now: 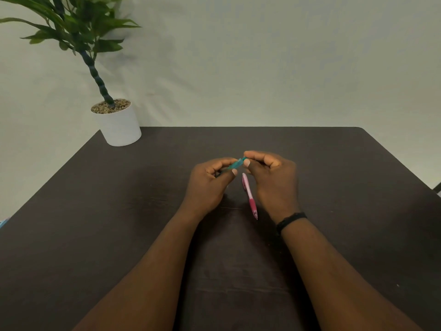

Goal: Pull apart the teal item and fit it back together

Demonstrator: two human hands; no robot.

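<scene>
Dark brown wood-grain table (95, 223) fills the lower part of the view, set against a plain pale wall (262, 63). Above the middle of the table both hands meet on a teal pen (235, 164): the left hand (210, 185) curls its fingers and thumb round one end, and the right hand (274, 180) pinches the other end between thumb and forefinger. Only a short stretch of the teal pen shows between the two hands, tilted up toward the right. No writing on it can be read. A black band (290, 220) sits on the right wrist. Just beside the right hand, between the two hands, a pink pen (249, 195) lies flat on the table, its length running from the far side toward the near edge; any print on it is too small to read. At the far left corner stands a white pot (120, 127) topped with pebbles, holding a green leafy plant (71, 25) on a dark ringed stem.
</scene>
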